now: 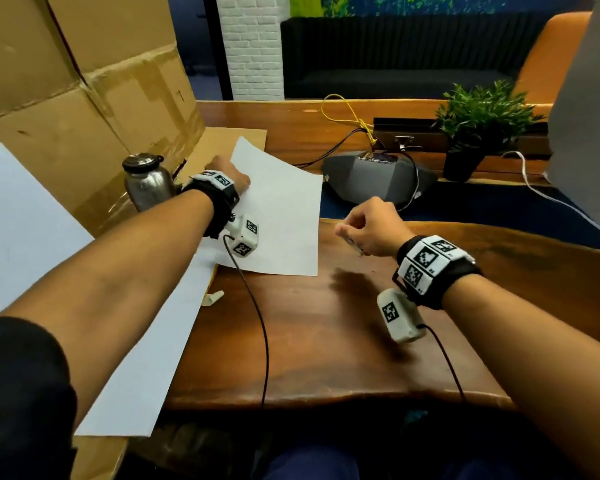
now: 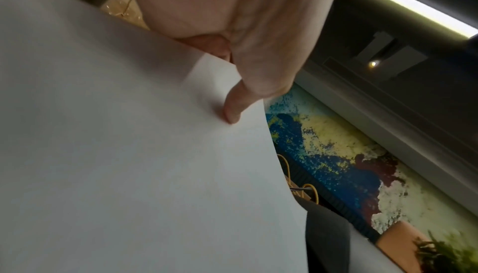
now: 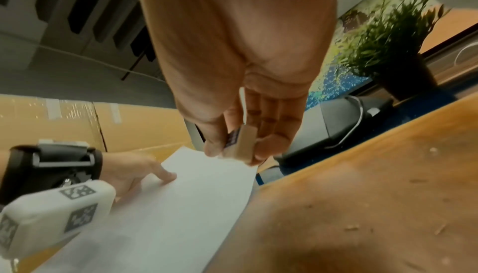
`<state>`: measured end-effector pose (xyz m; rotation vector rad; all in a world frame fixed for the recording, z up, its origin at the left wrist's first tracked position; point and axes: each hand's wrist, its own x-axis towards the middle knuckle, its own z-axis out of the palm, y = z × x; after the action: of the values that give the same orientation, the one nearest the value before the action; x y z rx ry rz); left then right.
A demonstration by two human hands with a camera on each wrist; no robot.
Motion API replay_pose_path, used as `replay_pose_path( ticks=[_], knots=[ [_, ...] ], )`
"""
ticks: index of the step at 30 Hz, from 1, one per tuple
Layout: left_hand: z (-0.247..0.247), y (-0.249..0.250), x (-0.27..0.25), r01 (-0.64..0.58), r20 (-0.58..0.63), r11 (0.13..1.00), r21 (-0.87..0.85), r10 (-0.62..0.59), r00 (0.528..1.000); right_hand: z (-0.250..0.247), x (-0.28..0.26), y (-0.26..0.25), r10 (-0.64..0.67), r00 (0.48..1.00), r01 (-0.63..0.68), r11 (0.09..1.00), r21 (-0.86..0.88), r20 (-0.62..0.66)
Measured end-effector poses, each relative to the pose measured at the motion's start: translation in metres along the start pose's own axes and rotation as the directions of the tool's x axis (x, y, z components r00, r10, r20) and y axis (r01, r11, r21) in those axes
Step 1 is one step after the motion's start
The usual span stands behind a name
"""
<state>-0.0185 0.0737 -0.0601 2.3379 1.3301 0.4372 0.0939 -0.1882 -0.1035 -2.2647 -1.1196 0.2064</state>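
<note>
A white sheet of paper (image 1: 278, 209) (image 2: 129, 154) (image 3: 181, 195) lies partly on the wooden table (image 1: 326, 334) and partly over a cardboard flap. My left hand (image 1: 229, 176) (image 2: 232, 87) (image 3: 139, 172) holds its far left corner: the thumb lies on top and a finger shows behind the edge in the left wrist view. My right hand (image 1: 371, 226) (image 3: 239, 150) hovers above the table just right of the sheet. It pinches a small beige eraser (image 3: 244, 142) with a dark sleeve between thumb and fingers.
A steel bottle (image 1: 146, 183) stands left of my left wrist, against a big cardboard box (image 1: 84, 98). A larger white sheet (image 1: 32, 237) lies at the left. A grey speakerphone (image 1: 374, 178), cables and a potted plant (image 1: 478, 126) sit behind. A small white scrap (image 1: 213, 297) lies near the sheet.
</note>
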Motion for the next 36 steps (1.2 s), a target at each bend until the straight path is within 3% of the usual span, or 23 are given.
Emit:
replay_pose_path(
  ticks=[5,8,10,12,14,16,20,25,29,32,34,36],
  knots=[
    [0.019,-0.003,0.019,-0.024,-0.076,0.996,0.088,0.030,0.997,0.030,0.034,-0.008,0.022,0.991,-0.014,0.998,-0.062,0.131],
    [0.022,0.001,0.020,-0.161,-0.106,0.963,0.215,0.187,0.977,0.041,0.055,-0.018,-0.008,0.995,0.017,0.996,-0.083,0.101],
    [0.021,0.004,0.014,-0.302,0.021,0.914,0.272,0.308,0.951,0.044,0.064,-0.024,-0.042,0.997,0.048,0.996,-0.080,0.070],
    [0.020,0.004,0.006,-0.412,0.230,0.867,0.278,0.357,0.906,0.052,0.072,-0.029,-0.068,0.993,0.076,0.994,-0.081,0.093],
    [0.022,0.003,-0.009,-0.502,0.465,0.809,0.305,0.334,0.820,0.061,0.076,-0.030,-0.080,0.982,0.104,0.984,-0.142,0.171],
    [0.025,0.000,-0.019,-0.553,0.612,0.752,0.360,0.257,0.748,0.068,0.079,-0.029,-0.085,0.974,0.123,0.977,-0.177,0.209],
    [0.040,-0.017,-0.028,-0.608,0.702,0.671,0.424,0.181,0.689,0.066,0.083,-0.028,-0.088,0.970,0.128,0.978,-0.166,0.226],
    [0.042,-0.026,-0.029,-0.590,0.720,0.676,0.442,0.125,0.683,0.031,0.075,-0.023,0.012,0.938,0.088,0.958,-0.272,0.347],
    [0.037,-0.020,-0.047,-0.611,0.688,0.644,0.460,0.177,0.704,-0.030,0.037,-0.005,0.068,0.945,0.041,0.946,-0.321,0.321],
    [0.028,-0.004,-0.079,-0.696,0.652,0.624,0.355,0.368,0.663,-0.080,-0.013,0.018,0.197,0.868,0.037,0.890,-0.455,0.456],
    [0.024,0.008,-0.108,-0.745,0.653,0.627,0.227,0.469,0.594,-0.108,-0.059,0.035,0.316,0.772,0.021,0.855,-0.519,0.552],
    [0.027,0.015,-0.140,-0.777,0.698,0.618,0.118,0.505,0.507,-0.128,-0.105,0.058,0.396,0.742,-0.044,0.834,-0.550,0.541]
  ],
)
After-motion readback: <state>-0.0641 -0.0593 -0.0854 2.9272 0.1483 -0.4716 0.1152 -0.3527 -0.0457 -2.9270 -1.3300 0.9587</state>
